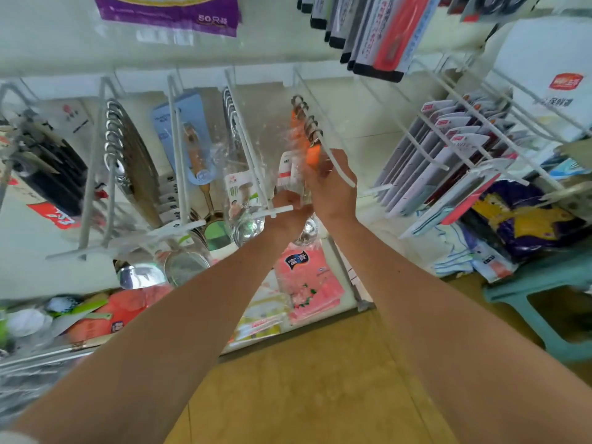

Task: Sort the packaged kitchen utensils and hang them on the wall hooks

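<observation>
As the right hand (331, 187) grips the orange-handled packaged utensil (312, 157) just below the centre-frame hook (336, 160), the left hand (286, 208) holds its lower end; its long axis runs up-down.

A purple plastic bag (173, 11) hangs at eleven o'clock, against the top edge. At two o'clock sits a white bag with a red logo (544, 68). A purple and yellow packet (525, 219) lies at three o'clock, with blue-striped white cloths (455, 251) just beside it. A teal plastic stool (525, 293) stands at four o'clock. Pink flowered packets (307, 283) lie on the low shelf (346, 270) near the centre. Tan floor (320, 379) fills six o'clock.
</observation>
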Available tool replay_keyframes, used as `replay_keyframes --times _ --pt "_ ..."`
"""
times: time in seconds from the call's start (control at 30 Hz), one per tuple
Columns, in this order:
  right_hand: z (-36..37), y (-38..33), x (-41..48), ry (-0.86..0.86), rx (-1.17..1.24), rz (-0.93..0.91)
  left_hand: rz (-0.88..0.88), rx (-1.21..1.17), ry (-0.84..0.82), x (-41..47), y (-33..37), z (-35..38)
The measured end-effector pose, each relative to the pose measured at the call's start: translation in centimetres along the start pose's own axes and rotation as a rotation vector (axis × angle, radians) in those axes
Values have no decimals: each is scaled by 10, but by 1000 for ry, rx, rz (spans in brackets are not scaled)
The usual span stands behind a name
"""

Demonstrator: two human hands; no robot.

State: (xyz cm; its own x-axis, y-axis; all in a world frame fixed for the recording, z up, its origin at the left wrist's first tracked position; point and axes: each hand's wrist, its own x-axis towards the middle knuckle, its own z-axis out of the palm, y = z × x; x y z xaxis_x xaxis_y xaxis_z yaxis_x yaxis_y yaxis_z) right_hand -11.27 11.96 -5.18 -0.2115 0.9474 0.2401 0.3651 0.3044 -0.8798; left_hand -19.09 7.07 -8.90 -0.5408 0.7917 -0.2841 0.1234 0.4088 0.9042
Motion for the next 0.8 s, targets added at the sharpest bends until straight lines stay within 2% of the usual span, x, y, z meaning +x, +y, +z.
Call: replay_keyframes --times 0.2,0.43,0.53,0.7,0.8 --pt "-1 5 -5 48 108 2 36 -135 -48 3 -12 1" --pt "-12 2 -18 76 208 51 145 -7 -101 -16 -13 -3" --pt "-18 -3 -23 73 181 74 183 48 -90 -27 -13 -4" --pt "-28 -14 -33 80 144 109 181 -31 -93 -47 -9 -5" --pt "-36 -17 -42 52 119 120 226 27 -120 -61 -10 -8"
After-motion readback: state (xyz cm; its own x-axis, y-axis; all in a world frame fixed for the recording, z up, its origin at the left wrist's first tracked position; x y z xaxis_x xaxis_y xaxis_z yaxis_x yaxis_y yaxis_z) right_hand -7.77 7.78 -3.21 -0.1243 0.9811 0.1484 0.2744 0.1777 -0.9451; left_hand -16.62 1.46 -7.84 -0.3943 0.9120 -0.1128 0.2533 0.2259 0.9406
